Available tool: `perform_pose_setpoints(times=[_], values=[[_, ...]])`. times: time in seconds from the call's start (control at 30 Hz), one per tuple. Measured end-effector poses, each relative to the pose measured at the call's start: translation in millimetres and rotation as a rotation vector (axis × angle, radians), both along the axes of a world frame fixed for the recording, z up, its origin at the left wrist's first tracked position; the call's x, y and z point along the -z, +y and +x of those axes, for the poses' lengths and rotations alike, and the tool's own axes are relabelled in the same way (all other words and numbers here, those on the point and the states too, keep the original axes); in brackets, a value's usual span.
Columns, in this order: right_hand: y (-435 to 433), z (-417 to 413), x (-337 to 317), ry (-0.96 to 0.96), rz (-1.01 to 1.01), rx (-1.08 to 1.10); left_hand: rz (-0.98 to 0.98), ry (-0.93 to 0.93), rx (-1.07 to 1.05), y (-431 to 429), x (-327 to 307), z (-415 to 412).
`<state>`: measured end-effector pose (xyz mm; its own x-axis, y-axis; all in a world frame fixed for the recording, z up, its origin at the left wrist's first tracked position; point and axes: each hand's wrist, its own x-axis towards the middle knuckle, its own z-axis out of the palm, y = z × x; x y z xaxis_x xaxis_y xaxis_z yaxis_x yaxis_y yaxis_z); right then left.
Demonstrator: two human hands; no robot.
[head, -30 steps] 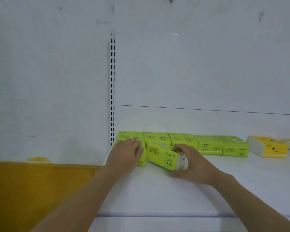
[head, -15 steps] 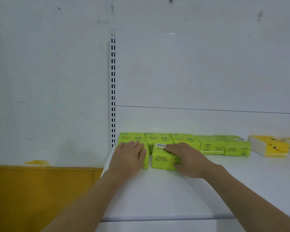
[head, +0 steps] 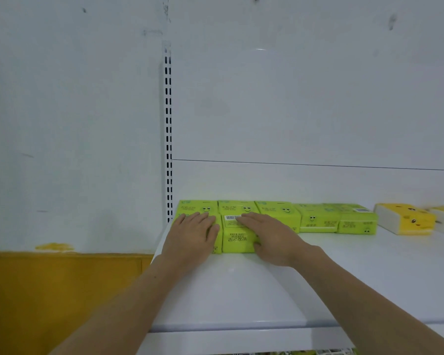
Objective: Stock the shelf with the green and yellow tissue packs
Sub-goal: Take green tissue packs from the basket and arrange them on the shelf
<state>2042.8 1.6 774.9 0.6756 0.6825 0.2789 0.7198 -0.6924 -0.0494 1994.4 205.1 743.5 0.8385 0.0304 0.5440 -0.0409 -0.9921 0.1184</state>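
White shelf, left edge: left hand, right hand flat on green packs.

Both forearms reach straight out, left hand and right hand side by side, palms down, fingers flat and pretty much straight.

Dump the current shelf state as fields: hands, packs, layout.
left hand: flat on the front-left green pack
right hand: fingers flat on top of the barcode green pack
front packs: side by side, touching, in front of the back row
back row: five green packs along the rear wall
yellow packs: two, right of the green ones; the far one is cut off by the frame edge
shelf: white, with a slotted upright at its left rear
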Motion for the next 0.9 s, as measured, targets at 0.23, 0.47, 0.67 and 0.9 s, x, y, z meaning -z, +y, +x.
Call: perform_pose_setpoints(times=[0.23, 0.47, 0.67, 0.9], values=[[-31, -20, 15, -0.067, 0.364, -0.134, -0.189, -0.155, 0.073, -28, -7, -14], [-127, -78, 45, -0.090, 0.774, -0.214, -0.526, -0.304, 0.340, -144, 18, -84], [-245, -121, 118, -0.071, 0.780, -0.227, -0.504, -0.327, 0.440, -261, 93, -134], [-355, -148, 272, 0.333, 0.680, -0.061, -0.551, 0.005, 0.431, -367, 232, -168]])
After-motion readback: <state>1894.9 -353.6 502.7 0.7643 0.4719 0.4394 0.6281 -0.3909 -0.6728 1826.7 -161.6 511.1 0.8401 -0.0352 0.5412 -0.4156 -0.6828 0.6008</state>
